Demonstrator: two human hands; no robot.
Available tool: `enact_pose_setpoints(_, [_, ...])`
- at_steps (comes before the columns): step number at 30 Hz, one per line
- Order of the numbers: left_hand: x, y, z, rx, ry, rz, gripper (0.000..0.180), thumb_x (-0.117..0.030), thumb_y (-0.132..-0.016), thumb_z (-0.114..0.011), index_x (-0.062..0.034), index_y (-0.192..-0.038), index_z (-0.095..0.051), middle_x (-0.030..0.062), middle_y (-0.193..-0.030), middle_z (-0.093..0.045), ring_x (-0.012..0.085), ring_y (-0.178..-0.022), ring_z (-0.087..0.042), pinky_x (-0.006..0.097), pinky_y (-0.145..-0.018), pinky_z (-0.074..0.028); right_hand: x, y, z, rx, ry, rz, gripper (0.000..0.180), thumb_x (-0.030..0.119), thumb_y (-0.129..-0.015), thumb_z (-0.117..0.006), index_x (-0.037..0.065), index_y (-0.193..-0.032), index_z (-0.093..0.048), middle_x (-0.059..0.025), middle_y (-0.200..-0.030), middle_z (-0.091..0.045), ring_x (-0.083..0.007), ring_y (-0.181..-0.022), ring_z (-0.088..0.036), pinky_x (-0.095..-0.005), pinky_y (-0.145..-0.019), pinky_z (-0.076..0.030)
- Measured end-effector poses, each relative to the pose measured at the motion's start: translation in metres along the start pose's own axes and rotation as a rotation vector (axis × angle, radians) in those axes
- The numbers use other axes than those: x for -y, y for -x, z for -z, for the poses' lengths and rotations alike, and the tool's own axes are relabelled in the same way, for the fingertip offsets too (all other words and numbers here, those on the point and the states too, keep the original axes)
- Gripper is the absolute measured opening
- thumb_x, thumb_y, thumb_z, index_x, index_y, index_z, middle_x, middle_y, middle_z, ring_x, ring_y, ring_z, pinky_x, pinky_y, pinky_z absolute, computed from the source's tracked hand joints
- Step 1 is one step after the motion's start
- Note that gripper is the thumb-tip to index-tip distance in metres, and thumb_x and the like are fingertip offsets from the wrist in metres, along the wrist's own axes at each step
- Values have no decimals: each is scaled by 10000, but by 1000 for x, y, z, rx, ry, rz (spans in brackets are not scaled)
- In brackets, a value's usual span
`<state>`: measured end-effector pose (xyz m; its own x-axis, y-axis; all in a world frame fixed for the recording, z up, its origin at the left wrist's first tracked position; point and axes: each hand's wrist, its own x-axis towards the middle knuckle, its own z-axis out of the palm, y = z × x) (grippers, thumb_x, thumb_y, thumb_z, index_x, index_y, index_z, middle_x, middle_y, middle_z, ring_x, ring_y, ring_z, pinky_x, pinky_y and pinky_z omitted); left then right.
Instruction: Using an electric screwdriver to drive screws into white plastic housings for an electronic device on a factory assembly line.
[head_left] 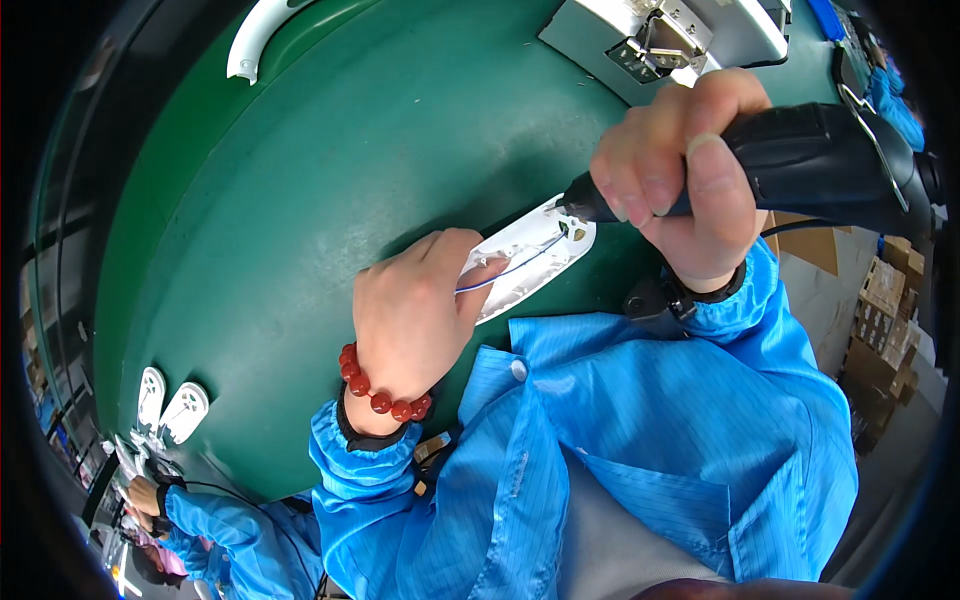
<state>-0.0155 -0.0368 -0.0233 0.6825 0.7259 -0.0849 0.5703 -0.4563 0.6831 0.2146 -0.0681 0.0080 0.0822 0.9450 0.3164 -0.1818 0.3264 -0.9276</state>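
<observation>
Jacket: one, blue (660, 420), worn by the person at work; its lower part runs out of view.
Left hand: one (415, 295), closed round the near end of a white shell (522, 240) — thumb inside it, the other fingertips hidden. One red bead bracelet (381, 402) circles the wrist.
Right hand: one (690, 170), wrapped about a black driver (820, 165); the grip covers part of the barrel, and the back end fades into the dark rim.
Shell: one in hand, held tilted over the bench (280, 230), the driver's tip at its far end; I can't tell whether they touch.
Wire: blue (520, 268), along the shell's hollow; too fine to say if it is one strand or two.
Machine: one, silver (600, 45), cut off at the top.
Curved piece: one, white (258, 40), also cut off.
Spare shells: two plain to see, one (150, 395) beside another (185, 412); more white bits behind — uncountable.
Co-worker: one sleeve (230, 535) clear, hands small.
Cartons: several (880, 300), blurred.
</observation>
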Motion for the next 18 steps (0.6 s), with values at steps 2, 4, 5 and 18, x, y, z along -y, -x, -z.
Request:
enact_pose_setpoints(2, [3,1,-3,-30,-8,-35,177,-201,-841,-770,-62,-915,-690,118,-791,-698,318,-675,-675,392,-575,-515,1,1,-3,-16,7,-38,177,203,-1002,-563,72,-1024,-445,-43,-697,-493,-152,-563,-503,-331,-556,-443])
enact_pose_setpoints(4, [5,2,-5,-89,-23,-88,153,-206,-852,-756,-80,-893,-682,85,-762,-687,288,-635,-668,373,-539,-505,1,0,-7,-26,17,-35,184,192,-997,-574,64,-1009,-443,-50,-687,-497,-153,-551,-502,-331,-546,-440])
enact_pose_setpoints(5, [5,2,-4,-93,-26,-90,152,-207,-852,-755,-81,-892,-680,86,-760,-685,291,-636,-667,376,-540,-505,1,0,-8,-21,30,-25,188,189,-996,-579,60,-1005,-442,-53,-683,-501,-153,-545,-501,-332,-541,-439])
enact_pose_setpoints(18, [6,3,3,9,3,2,185,-181,-841,-764,-52,-953,-692,146,-819,-703,355,-703,-677,412,-606,-522,39,-55,57,-119,66,324,199,256,-1044,-399,118,-980,-528,16,-746,-469,-116,-599,-453,-316,-631,-390])
